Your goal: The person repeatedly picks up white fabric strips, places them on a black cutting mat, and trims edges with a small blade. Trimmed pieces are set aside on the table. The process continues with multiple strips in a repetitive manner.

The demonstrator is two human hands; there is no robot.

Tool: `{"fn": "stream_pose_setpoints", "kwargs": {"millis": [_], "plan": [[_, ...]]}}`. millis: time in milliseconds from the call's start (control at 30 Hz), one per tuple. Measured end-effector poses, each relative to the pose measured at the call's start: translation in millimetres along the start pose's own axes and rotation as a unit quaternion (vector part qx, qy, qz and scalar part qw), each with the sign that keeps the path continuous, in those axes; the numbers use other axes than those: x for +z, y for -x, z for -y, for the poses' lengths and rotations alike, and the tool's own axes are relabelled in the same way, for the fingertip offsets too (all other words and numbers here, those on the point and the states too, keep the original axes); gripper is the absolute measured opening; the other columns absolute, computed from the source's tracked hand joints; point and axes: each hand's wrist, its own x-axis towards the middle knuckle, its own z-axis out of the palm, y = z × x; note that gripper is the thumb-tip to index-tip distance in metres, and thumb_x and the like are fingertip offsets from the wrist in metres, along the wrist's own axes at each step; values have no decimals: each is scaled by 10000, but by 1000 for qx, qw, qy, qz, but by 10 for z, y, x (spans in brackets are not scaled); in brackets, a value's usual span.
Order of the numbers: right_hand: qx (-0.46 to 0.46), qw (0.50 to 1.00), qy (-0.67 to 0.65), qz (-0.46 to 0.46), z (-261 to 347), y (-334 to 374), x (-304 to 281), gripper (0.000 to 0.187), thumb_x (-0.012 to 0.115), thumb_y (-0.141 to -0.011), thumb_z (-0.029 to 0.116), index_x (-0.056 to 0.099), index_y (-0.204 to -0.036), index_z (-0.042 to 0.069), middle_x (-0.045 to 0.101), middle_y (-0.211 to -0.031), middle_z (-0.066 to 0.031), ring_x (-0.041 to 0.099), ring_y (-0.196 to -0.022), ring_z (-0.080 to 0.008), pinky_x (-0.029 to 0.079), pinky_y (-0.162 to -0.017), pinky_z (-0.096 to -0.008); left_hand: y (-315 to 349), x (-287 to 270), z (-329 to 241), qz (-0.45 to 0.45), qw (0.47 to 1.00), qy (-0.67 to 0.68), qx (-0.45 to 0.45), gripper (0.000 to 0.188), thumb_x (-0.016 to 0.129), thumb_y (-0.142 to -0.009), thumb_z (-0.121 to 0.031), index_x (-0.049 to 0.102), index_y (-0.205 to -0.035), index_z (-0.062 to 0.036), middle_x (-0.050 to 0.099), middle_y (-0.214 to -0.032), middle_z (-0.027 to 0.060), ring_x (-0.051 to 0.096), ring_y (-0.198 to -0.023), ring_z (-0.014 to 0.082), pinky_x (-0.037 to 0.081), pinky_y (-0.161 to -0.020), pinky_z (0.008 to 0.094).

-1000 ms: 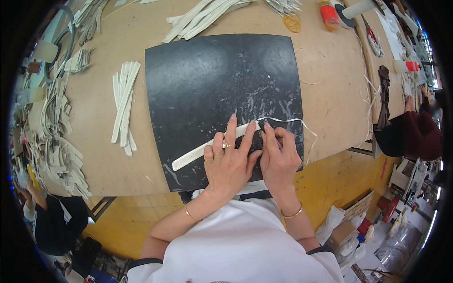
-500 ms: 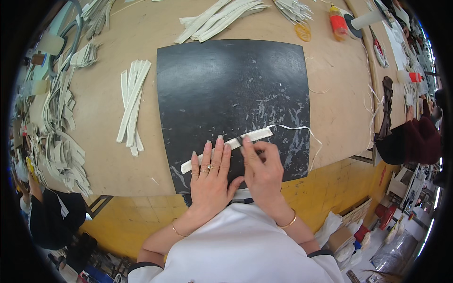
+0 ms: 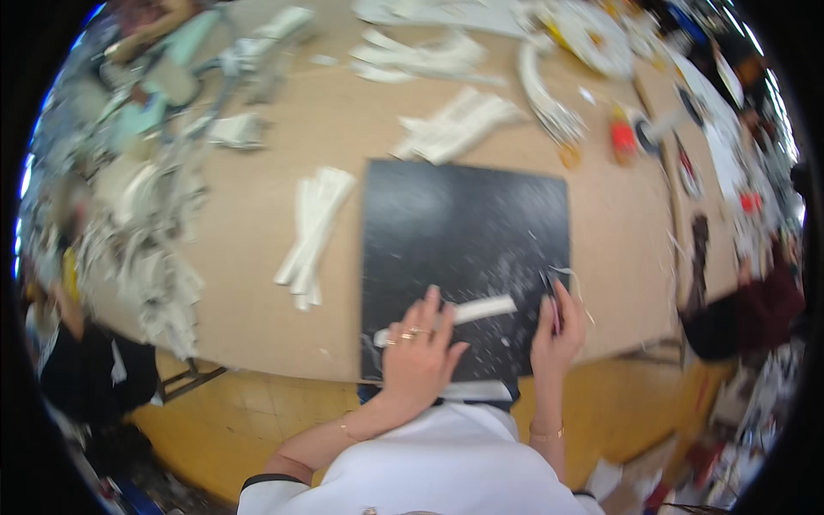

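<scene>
Your left hand [image 3: 418, 352] lies flat, fingers spread, pinning a long white strip [image 3: 470, 312] to the black rectangular cutting mat [image 3: 463, 232]. Your right hand [image 3: 556, 330], just beyond the strip's free end, pinches a thin dark blade-like tool [image 3: 549, 296]. A pile of white strips [image 3: 313, 232] lies left of the mat on the tan wooden table [image 3: 257, 172].

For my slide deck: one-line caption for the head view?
Left hand pins a white strip on a black mat; right hand grips a dark tool beside it.
</scene>
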Motion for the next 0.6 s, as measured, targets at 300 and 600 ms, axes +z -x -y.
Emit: {"fn": "stream_pose_setpoints", "kwargs": {"millis": [300, 600], "plan": [[-46, 990, -121, 50, 341, -366, 127, 177, 577, -981, 89, 612, -1093, -44, 568, -998, -108, 554, -865, -207, 452, -728, -291, -124, -171, 71, -34, 996, 82, -25, 178, 670, -880, -182, 636, -1014, -69, 613, -1177, 133, 575, -1088, 299, 424, -946, 425], [33, 985, -157, 64, 285, -676, 52, 210, 556, -1006, 140, 600, -1146, -10, 609, -1010, -102, 568, -843, -182, 469, -736, -298, -369, -837, 878, -185, 933, 170, -257, 220, 710, -872, -164, 710, -1047, -31, 694, -939, 116, 642, -899, 222, 507, -815, 358]]}}
